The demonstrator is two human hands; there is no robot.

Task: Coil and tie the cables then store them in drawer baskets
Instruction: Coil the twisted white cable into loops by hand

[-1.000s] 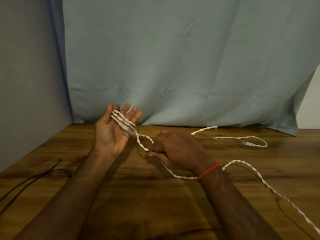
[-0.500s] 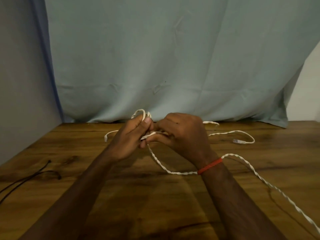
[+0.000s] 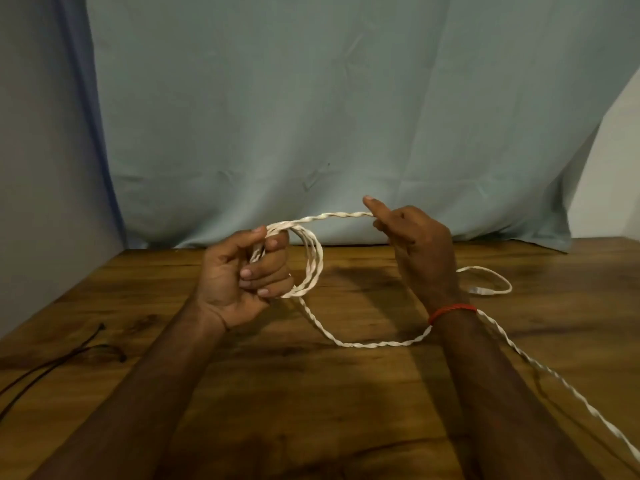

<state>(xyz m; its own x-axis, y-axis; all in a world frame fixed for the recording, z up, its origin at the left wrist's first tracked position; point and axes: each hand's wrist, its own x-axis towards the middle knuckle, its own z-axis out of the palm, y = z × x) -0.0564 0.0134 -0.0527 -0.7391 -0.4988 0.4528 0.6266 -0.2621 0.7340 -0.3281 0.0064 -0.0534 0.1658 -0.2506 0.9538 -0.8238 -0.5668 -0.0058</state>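
A white twisted cable [image 3: 367, 344] runs over the wooden table [image 3: 346, 410]. My left hand [image 3: 242, 278] grips a small coil of it, with a few loops hanging to the right of the fingers. From the coil's top a strand stretches right to my right hand [image 3: 415, 244], which pinches it with curled fingers, the thumb pointing up. The rest of the cable loops under my right wrist and trails off the lower right edge. Its plug end [image 3: 479, 289] lies on the table behind my right wrist.
A thin black cable [image 3: 59, 362] lies on the table at the left edge. A pale blue cloth [image 3: 329, 116] hangs behind the table, and a grey wall stands on the left. No drawer or basket is in view.
My hands were together half a second ago. Now they have parted, the right hand drawing a strand out to the right while the left hand keeps the loops, which hang wider.
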